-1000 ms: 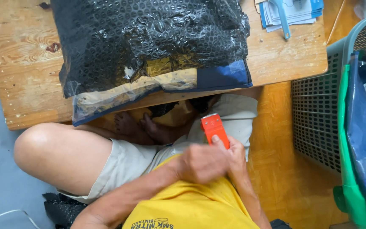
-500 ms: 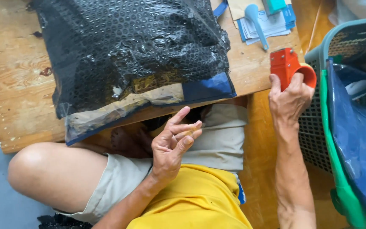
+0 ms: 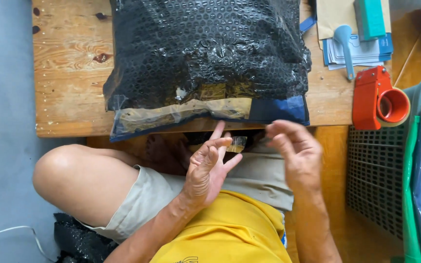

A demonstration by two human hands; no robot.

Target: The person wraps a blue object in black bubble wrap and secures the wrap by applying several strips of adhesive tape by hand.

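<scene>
One wooden desk, seen from above; we sit at its near edge, knees under it.

One large parcel wrapped in black bubble wrap lies on the desk and takes up most of its middle. Its long axis runs left to right across the desk. Its near edge, sealed with a clear tape strip over a tan and blue band, overhangs the desk edge toward us.

One green plastic basket stands on the floor to our right, with blue plastic inside.

One red tape dispenser rests at the desk's right near corner, its roll core facing right, just beside the basket rim.

One stack of papers and envelopes lies at the far right of the desk; one pale blue handled tool and one teal block sit on it.

Two hands, both below the parcel's near edge. Our left hand is raised with fingers spread and half curled; one small piece of clear tape sits at its fingertips, pointing toward the right hand. Our right hand is loosely curled, fingertips bent toward the tape piece; we cannot tell whether it touches it.
</scene>
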